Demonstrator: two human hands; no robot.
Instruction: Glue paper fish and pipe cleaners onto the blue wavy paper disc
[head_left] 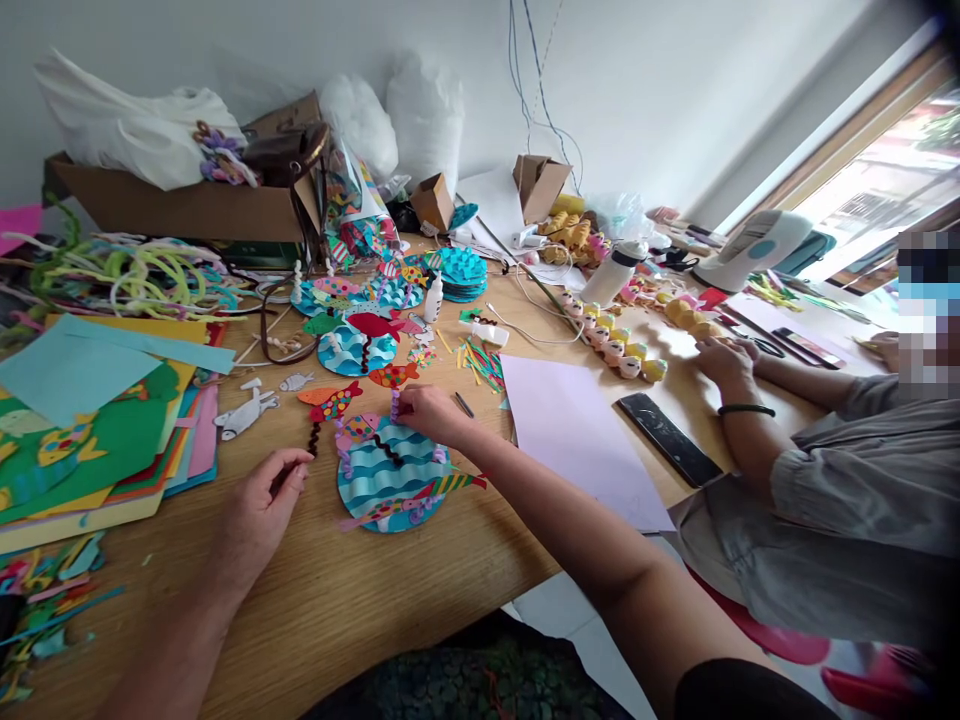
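Observation:
My left hand point(266, 495) is closed in a pinch on the lower end of a dark zigzag-folded paper strip point(313, 438). A red and orange dotted paper fish point(334, 402) stands at the top of that strip. My right hand point(435, 412) pinches a small purple folded paper strip point(394, 404) at the far edge of a round blue paper craft point(379, 458). The craft has wavy layers, with a pink dotted fish point(358, 429), another dark folded strip point(388, 448) and a long-tailed colourful fish point(420, 497) on it.
Another wave disc point(356, 345), a glue bottle point(433, 298) and grey fish cut-outs point(246, 412) lie beyond. Coloured paper sheets point(187, 440) are stacked at left; a lilac sheet point(577, 430) and dark phone point(667, 438) lie at right. A co-worker's hands point(724, 362) work near yellow crafts.

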